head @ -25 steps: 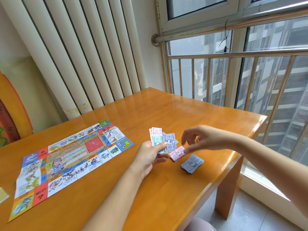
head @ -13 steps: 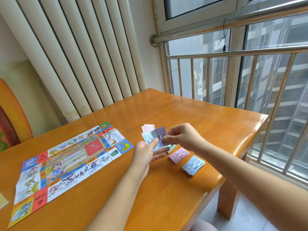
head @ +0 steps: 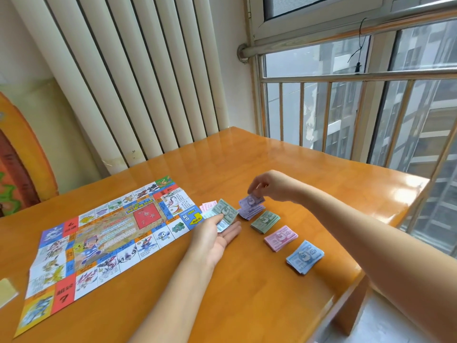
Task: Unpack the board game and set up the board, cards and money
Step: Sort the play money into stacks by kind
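Note:
The paper game board (head: 108, 233) lies unfolded on the left of the wooden table (head: 284, 169). My left hand (head: 215, 233) holds a fan of play-money notes (head: 222, 212), green on top, pink and white behind. My right hand (head: 269, 185) pinches a purple note (head: 254, 200) just above a purple pile (head: 251, 211). In a row toward the table's right edge lie a green pile (head: 265, 221), a pink pile (head: 280, 237) and a blue pile (head: 305, 257).
A yellowish card (head: 6, 292) sits at the table's far left edge. Vertical blinds (head: 138, 75) hang behind the table, and a railed window (head: 346, 107) runs along the right. The table's right edge drops to the floor close to the blue pile.
My right hand drew a purple note from the fan and carried it right over a purple pile. Purple and green piles now lie beside the pink and blue ones. The view shifted.

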Demonstrator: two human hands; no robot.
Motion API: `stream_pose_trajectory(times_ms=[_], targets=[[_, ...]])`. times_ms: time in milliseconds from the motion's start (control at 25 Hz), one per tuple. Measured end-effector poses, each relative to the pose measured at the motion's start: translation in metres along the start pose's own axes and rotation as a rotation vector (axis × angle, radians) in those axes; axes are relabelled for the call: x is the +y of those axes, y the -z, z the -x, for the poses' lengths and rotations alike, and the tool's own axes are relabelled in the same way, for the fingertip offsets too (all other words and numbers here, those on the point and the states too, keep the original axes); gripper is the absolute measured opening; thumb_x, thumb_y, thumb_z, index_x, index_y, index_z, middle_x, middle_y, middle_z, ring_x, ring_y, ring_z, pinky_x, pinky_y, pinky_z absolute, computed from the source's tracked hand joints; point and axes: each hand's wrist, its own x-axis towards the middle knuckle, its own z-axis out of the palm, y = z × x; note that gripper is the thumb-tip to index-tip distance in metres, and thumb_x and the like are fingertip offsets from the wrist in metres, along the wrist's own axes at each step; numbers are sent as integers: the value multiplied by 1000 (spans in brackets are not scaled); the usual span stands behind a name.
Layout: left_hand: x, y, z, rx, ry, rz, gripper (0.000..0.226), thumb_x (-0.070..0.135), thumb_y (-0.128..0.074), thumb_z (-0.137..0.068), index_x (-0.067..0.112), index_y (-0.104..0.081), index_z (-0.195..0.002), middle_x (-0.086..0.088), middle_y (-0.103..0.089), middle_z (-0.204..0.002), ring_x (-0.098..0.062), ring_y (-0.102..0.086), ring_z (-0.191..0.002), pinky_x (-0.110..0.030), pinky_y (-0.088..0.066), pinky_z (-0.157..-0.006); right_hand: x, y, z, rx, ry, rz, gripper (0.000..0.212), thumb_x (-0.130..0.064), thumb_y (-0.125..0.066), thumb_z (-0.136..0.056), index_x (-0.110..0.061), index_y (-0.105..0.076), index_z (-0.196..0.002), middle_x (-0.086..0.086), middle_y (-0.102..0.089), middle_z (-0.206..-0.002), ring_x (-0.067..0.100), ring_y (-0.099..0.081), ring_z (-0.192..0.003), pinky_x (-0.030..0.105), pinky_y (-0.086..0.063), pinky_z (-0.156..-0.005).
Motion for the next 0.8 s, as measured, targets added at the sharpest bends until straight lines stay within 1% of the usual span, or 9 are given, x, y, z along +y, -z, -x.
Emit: stream_pose_trajectory(times_ms=[80,160,280,440,520,600,640,720,800], targets=[[-2,-2,-2,-2,11,20,33,0,-39,-97,-8,-43,-129,-35,-54,-121,-46,-56,-110,-46,-47,-78,7,-9,-8,-14,-17,-23,14,-12,-63,-89,-12,-72,-100,-4,-63,-80,5,-53,-66,8,-36,-52],[-4,-2,-4,-5,15,48,34,-1,-40,-97,-7,-42,-130,-35,-55,-121,-45,-57,-108,-45,-48,-77,13,-15,-14,-22,-27,-81,12,-15,-67,-87,-14,-74,-96,-2,-67,-84,9,-57,-73,11,-39,-57],[-4,-2,-6,-10,25,84,32,-1,-40,-97,-7,-43,-128,-35,-54,-121,-46,-57,-109,-46,-48,-78,14,-13,-20,-102,-22,-144,10,-20,-68,-87,-19,-75,-94,-6,-69,-87,6,-58,-77,15,-41,-65],[-4,-5,-4,-32,49,118,27,-2,-40,-98,-5,-45,-124,-35,-54,-122,-47,-55,-112,-47,-48,-82,16,-14,-23,-170,-44,-138,12,-23,-67,-88,-19,-74,-98,-11,-66,-84,4,-56,-76,8,-38,-57],[-4,-5,-4,-38,52,123,27,-1,-40,-98,-5,-45,-124,-35,-54,-121,-47,-55,-111,-48,-48,-82,18,-16,-24,-145,-57,-119,13,-23,-68,-87,-19,-73,-98,-5,-66,-91,8,-55,-80,13,-39,-58],[-3,-4,-5,-22,30,114,26,-2,-41,-97,-5,-45,-122,-33,-55,-120,-45,-59,-105,-47,-50,-79,20,-16,-24,-101,-80,-121,15,-23,-68,-87,-17,-73,-100,2,-64,-100,11,-54,-83,19,-41,-65],[-3,-3,-5,-5,-1,102,23,-2,-42,-96,-5,-48,-119,-31,-58,-117,-42,-62,-98,-44,-53,-75,19,-14,-22,-70,-88,-156,17,-24,-67,-88,-14,-72,-101,3,-63,-99,10,-53,-80,19,-42,-65],[-2,-2,-4,30,-108,48,11,-3,-48,-94,-2,-56,-103,-21,-65,-102,-33,-66,-83,-39,-59,-67,12,-11,-14,-30,-79,-313,24,-31,-65,-89,-11,-71,-100,2,-62,-90,9,-52,-70,18,-43,-64],[-2,-3,-1,46,-237,-45,8,-1,-54,-92,3,-60,-91,-11,-69,-87,-25,-68,-76,-31,-60,-61,-2,-8,-1,-63,-35,-505,34,-40,-63,-88,-8,-71,-99,2,-64,-84,11,-55,-69,22,-46,-67]])
